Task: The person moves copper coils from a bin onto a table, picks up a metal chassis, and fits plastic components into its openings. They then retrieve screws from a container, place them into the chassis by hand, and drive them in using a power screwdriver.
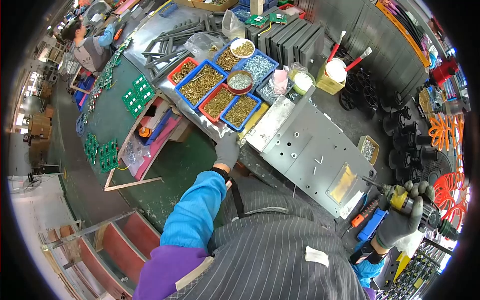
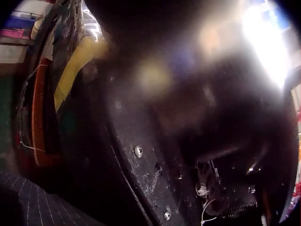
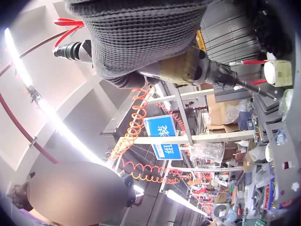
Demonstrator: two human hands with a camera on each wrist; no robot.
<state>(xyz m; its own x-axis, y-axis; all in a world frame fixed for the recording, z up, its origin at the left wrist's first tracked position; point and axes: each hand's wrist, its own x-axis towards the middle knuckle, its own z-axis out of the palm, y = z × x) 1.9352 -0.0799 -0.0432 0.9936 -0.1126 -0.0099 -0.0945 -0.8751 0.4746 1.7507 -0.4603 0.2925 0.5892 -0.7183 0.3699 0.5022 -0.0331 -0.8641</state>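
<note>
My gloved right hand point(image 1: 400, 222) grips a power screwdriver point(image 1: 398, 198) wrapped in yellow tape. Its long bit points toward the right end of a grey metal panel point(image 1: 295, 165) that lies on the bench. In the right wrist view the screwdriver point(image 3: 183, 68) and its bit show below the grey knit glove point(image 3: 141, 42). On the panel are holes, small silver pieces and a yellowish rectangular patch point(image 1: 343, 184). My gloved left hand point(image 1: 227, 151) is at the bench edge, fingers reaching forward, beside the panel's left corner and below a blue bin of brass-coloured screws point(image 1: 241, 111).
More bins of screws point(image 1: 201, 84) stand beyond my left hand. An orange-handled screwdriver point(image 1: 364, 212) and a blue box point(image 1: 373, 224) lie near my right hand. Dark panels point(image 1: 295, 42) stand upright behind. Green circuit boards point(image 1: 137, 95) lie on the left table; a person point(image 1: 91, 50) works beyond.
</note>
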